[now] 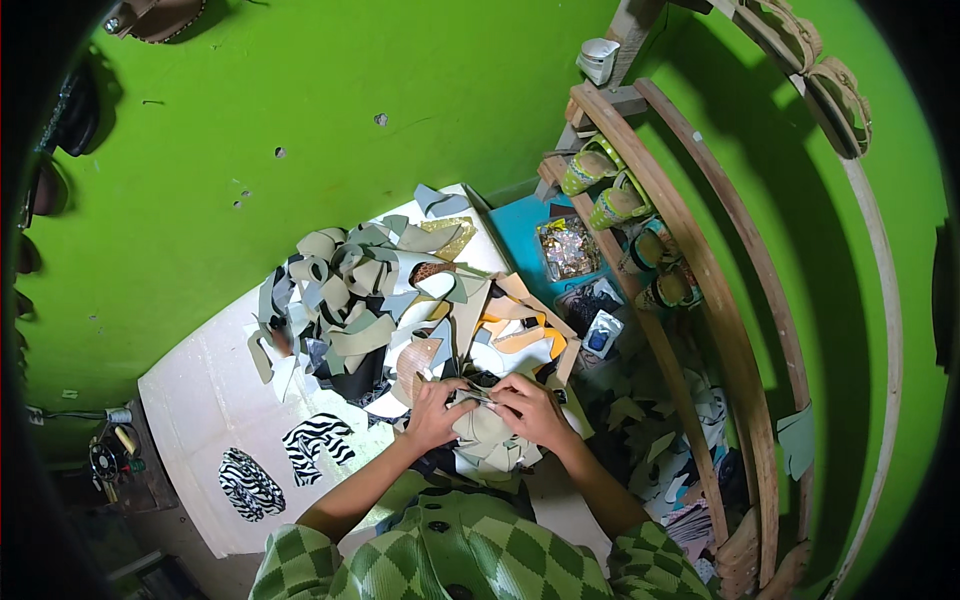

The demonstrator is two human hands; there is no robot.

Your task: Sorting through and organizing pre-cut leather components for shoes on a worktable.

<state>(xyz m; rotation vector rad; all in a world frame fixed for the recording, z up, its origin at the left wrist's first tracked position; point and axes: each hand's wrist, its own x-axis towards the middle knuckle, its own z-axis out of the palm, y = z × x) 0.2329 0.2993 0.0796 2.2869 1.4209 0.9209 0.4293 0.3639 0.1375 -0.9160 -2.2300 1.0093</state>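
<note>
My left hand (434,414) and my right hand (533,410) meet at the near edge of the table, fingers bent in a pinch. Between their fingertips is a small, thin greyish piece (476,396), its kind too small to make out. Right below them lies a pile of pale grey-green cut scraps (490,436), close against my body. Just beyond the hands spreads a large heap of cut sheet offcuts (360,335) in grey-green, white, tan and orange. A pink-tan patterned piece (418,362) lies next to my left hand.
Zebra-striped pieces (318,446) lie on the white table (195,400) at left. On the right, a wooden rack (690,210) holds patterned sandals (615,205). Clear boxes of small shiny parts (568,248) stand on a blue surface. More scraps (650,420) lie beneath the rack.
</note>
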